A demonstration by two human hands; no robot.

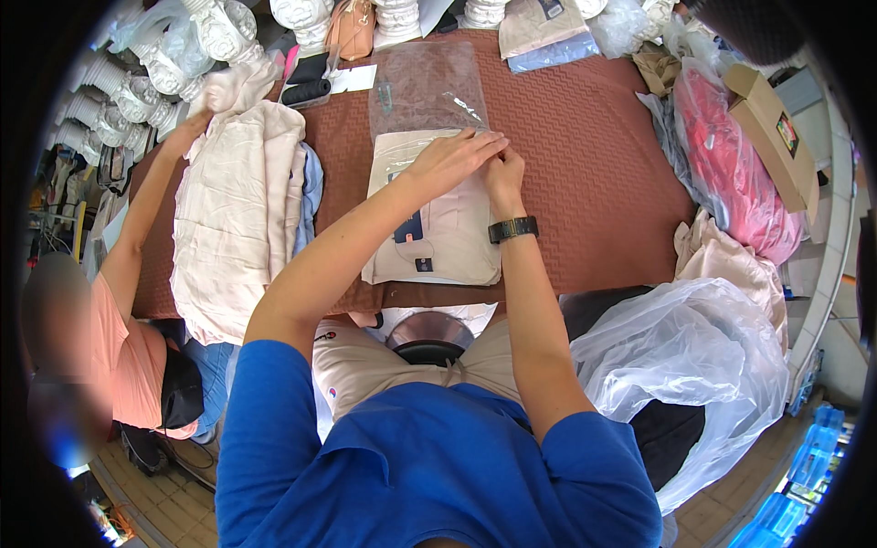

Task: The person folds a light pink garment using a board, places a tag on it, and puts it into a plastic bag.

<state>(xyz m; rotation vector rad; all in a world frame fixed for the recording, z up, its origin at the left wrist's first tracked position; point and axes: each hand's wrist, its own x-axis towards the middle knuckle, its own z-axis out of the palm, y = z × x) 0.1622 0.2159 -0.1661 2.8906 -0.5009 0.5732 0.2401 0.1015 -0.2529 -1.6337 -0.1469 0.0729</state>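
Observation:
In front of me a folded beige garment (457, 242) with dark tags lies flat on the table, inside a clear plastic bag. The bag's transparent upper part (425, 78) spreads beyond the garment, away from me. My left hand (454, 155) reaches across the garment's far edge, its fingers stretched out to the right over the bag. Right beside those fingertips, at the far right corner of the garment, my right hand (504, 178) is curled in, seemingly pinching the bag's edge. The pinched spot itself is partly hidden by the fingers. A dark watch (513, 229) circles my right wrist.
The table has a brown textured cover (585, 183). At left rises a pile of beige garments (239, 210), with a co-worker's hand (189, 131) at its far end. Black thread (306, 91) and packed garments (543, 27) lie farther back. Pink bagged goods (731, 155) stand right.

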